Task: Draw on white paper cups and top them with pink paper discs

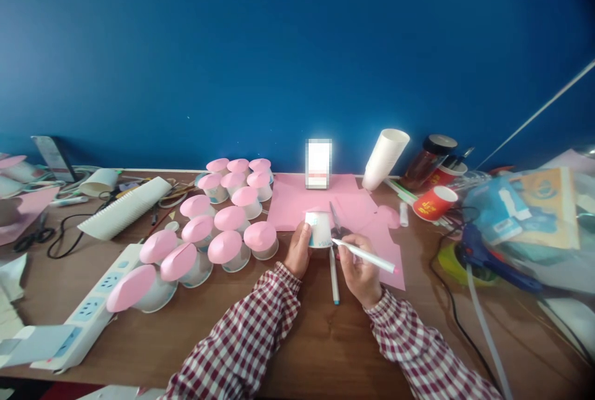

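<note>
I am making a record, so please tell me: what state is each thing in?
Paper cup: upside down, in left hand
Pink-ended marker: in right hand, at cup rim
Blue-ended marker: lying down
Pink-topped cups: upside down
Left cup stack: lying on its side
Right cup stack: standing, mouths up
Black-lidded jar: closed
Screen: lit, upright

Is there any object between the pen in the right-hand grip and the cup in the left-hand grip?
Nothing visible stands between them: the pink-ended pen in the right-hand grip has its tip at the lower edge of the cup in the left-hand grip. The blue-ended pen lies nearer the person, not between.
</note>
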The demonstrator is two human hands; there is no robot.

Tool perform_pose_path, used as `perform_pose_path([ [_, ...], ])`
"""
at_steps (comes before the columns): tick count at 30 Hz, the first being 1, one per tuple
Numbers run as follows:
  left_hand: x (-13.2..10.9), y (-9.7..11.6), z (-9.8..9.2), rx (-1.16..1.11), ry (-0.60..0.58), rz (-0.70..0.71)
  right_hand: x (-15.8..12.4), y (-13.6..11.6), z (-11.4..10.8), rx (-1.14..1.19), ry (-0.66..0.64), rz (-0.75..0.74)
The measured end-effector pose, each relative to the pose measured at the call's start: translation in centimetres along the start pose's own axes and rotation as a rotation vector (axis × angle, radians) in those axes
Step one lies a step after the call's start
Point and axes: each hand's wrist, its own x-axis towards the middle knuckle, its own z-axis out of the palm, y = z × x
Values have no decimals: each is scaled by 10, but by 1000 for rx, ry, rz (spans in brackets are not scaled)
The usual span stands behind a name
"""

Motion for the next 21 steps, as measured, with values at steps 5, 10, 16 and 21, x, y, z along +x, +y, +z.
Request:
perform_pose_path([
  [5,-2,4,3,76,-9,15,4,-7,-2,-67,-24,-97],
  [10,-2,3,2,134,-15,42,6,-8,-2,-82,-48,-72],
  [16,-1,2,1,154,-36,64,7,-10,-3,-90,-73,-99],
  [21,-1,1,-1,192,-10,71,7,-10,-3,-104,-72,-108],
])
